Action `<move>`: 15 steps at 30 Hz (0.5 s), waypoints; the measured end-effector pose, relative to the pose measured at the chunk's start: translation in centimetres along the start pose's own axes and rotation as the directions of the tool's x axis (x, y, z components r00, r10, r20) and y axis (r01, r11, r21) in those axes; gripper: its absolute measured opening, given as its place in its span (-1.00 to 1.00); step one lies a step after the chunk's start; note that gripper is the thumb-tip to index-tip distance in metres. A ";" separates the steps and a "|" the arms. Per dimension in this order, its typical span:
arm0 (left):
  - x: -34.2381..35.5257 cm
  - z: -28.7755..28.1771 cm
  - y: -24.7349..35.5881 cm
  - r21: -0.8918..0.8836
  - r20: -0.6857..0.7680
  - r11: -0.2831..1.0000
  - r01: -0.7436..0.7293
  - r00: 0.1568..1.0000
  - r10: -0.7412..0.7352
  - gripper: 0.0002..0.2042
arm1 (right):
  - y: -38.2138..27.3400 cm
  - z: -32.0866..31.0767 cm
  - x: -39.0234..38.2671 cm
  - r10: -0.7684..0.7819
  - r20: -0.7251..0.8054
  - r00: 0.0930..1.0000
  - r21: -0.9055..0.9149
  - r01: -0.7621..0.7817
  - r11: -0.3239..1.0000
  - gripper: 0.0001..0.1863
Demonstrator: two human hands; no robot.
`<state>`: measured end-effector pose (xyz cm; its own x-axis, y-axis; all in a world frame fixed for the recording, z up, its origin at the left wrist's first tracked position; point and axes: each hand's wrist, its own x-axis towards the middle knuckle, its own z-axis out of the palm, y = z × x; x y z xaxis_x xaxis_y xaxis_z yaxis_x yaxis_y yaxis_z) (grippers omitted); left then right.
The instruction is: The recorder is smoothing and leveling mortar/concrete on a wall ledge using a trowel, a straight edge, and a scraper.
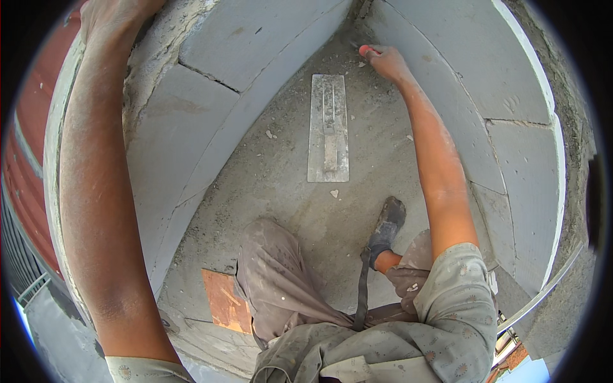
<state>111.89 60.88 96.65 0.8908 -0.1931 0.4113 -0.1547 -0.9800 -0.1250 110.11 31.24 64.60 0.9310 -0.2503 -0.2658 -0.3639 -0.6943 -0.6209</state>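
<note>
My right hand is closed around the red handle of a small tool, low down near the far corner where two grey block walls meet. The tool's working end is too small and blurred to tell its kind. A flat rectangular plastering trowel, coated in dried mortar, lies on the cement floor to the left of that hand. My left hand is at the rough top of the left block wall, at the upper edge of the picture. Its fingers are mostly hidden.
The right block wall closes in the other side. Small mortar crumbs dot the cement floor. A brown board lies beside my left knee, and my dark-shod foot rests on the floor. Red corrugated sheeting stands beyond the left wall.
</note>
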 end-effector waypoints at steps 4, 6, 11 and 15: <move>0.3 1.9 -0.3 0.041 -0.068 0.999 -0.007 0.998 0.010 -0.36 | -0.1 1.4 -1.4 0.001 -0.226 0.974 0.004 0.000 1.000 -0.58; 0.6 1.3 0.3 -0.024 0.045 0.995 0.092 0.995 -0.091 -0.34 | 0.1 1.7 -0.6 0.073 -0.225 0.972 -0.060 -0.089 0.994 -0.58; -0.1 2.0 -0.9 0.099 -0.093 0.995 -0.011 0.995 0.020 -0.33 | 3.5 0.6 -3.0 -0.022 -0.110 0.994 -0.140 0.006 0.990 -0.59; 0.0 1.4 -1.0 0.033 0.016 0.999 0.019 1.000 -0.019 -0.33 | 7.6 1.9 -11.0 0.293 -0.246 0.924 -0.148 -0.335 0.931 -0.57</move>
<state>112.66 61.95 95.52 0.9002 -0.1736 0.3993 -0.1238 -0.9813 -0.1475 97.05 30.05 61.40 0.7604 -0.6011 -0.2459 -0.6461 -0.6620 -0.3799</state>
